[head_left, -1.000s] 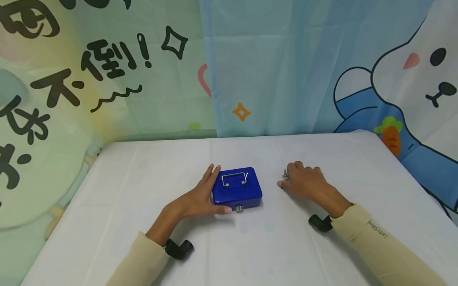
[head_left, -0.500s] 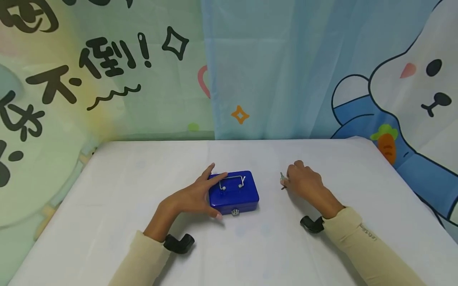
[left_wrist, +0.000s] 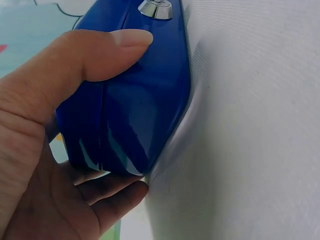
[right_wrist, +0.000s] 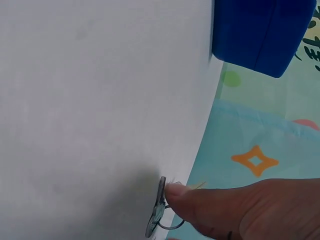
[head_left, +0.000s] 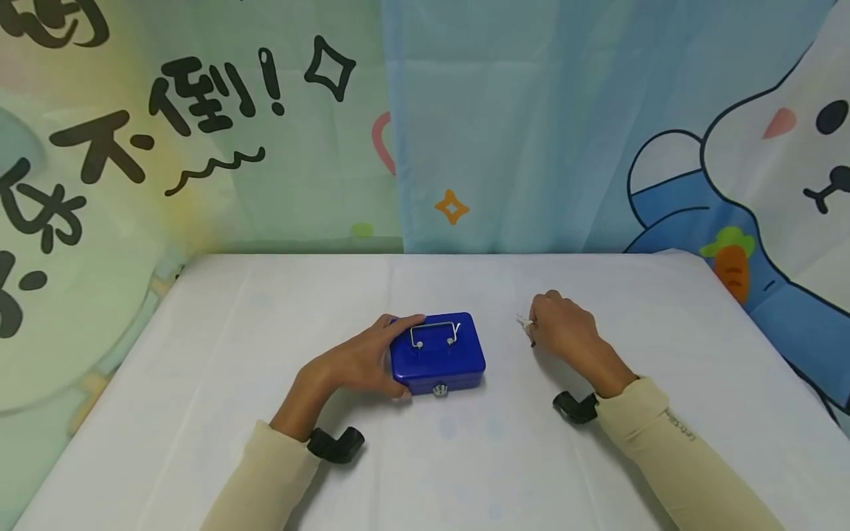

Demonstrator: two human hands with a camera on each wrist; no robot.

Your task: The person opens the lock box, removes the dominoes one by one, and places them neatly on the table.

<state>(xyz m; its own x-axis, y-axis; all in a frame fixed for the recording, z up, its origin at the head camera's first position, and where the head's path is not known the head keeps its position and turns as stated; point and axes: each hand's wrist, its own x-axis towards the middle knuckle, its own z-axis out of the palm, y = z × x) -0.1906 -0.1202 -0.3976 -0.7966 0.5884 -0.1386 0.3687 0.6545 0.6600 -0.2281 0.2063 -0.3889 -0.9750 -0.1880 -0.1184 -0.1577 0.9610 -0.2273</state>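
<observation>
A small blue cash box (head_left: 438,358) sits on the white table, its wire handle (head_left: 433,335) on the lid and a round silver lock (head_left: 440,390) at the front. My left hand (head_left: 361,365) grips the box's left end. In the left wrist view, the thumb (left_wrist: 107,52) presses the front beside the lock, and the other fingers reach around the far side. To the right of the box, my right hand (head_left: 566,328) pinches a small bunch of keys (head_left: 526,325). The right wrist view shows a flat metal key (right_wrist: 157,210) hanging on a thin ring (right_wrist: 172,226) by the thumb.
White cloth covers the table (head_left: 425,472). Behind its far edge hangs a printed curtain (head_left: 491,133) with cartoon figures and lettering. A black wrist camera (head_left: 336,445) sits below the left hand, another wrist camera (head_left: 575,407) below the right.
The left fingers have shifted from the box's side onto its lid edge, and the thumb has drawn back leftward from the lock. The keys have turned in the right hand's fingers.
</observation>
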